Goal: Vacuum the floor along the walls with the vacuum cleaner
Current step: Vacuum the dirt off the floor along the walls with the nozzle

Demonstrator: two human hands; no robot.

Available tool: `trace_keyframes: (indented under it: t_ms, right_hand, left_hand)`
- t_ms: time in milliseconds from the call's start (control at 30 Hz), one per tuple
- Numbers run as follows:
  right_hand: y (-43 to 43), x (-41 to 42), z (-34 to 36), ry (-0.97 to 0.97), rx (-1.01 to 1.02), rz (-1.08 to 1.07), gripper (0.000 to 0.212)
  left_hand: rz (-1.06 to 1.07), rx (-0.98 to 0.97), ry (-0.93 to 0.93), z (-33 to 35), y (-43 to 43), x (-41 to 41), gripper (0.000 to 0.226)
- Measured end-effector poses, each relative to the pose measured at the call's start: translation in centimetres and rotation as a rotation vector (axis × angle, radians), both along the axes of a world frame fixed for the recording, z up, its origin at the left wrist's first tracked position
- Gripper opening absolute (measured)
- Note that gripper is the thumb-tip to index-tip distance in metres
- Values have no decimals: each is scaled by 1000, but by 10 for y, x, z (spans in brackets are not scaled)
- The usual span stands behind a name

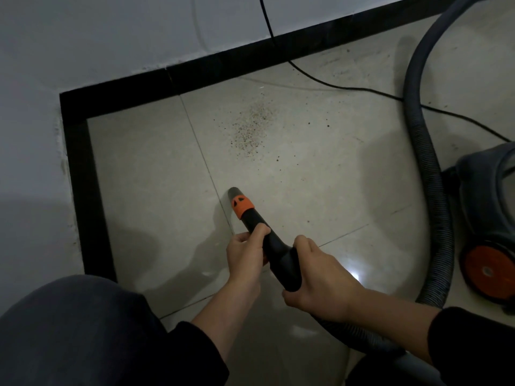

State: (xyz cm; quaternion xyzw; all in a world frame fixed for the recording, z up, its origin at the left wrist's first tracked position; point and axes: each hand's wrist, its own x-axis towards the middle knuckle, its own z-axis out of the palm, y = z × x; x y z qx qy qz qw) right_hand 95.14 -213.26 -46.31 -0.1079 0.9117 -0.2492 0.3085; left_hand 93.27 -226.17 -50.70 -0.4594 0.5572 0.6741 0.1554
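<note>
Dark, orange-wheeled vacuum cleaner sits on the tiled floor, right of the hands.
Its ribbed grey hose loops to a black, orange-collared nozzle, gripped by both hands: right hand at the bend, left hand nearer the tip.

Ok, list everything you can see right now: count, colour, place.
nozzle: one, black with orange collar, centre, tip by a tile joint
hose: one, grey, ribbed, curving down the right side
vacuum: one, dark grey with orange wheel, right edge
cord: one, black, from the wall across the floor to the right
crumbs: one scattered patch, brownish, ahead of the nozzle
skirting: black, along both walls of the corner
floor: pale tiles
knee: one, dark trousers, bottom left
left hand: grips the nozzle's front
right hand: grips its rear bend
</note>
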Motion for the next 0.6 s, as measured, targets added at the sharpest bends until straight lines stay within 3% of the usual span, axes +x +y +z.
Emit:
trace_keyframes:
  t_ms: [600]
  right_hand:
    - [20,0,21,-103,80,20,58]
  left_hand:
    - [-156,65,2,-2,16,9,36]
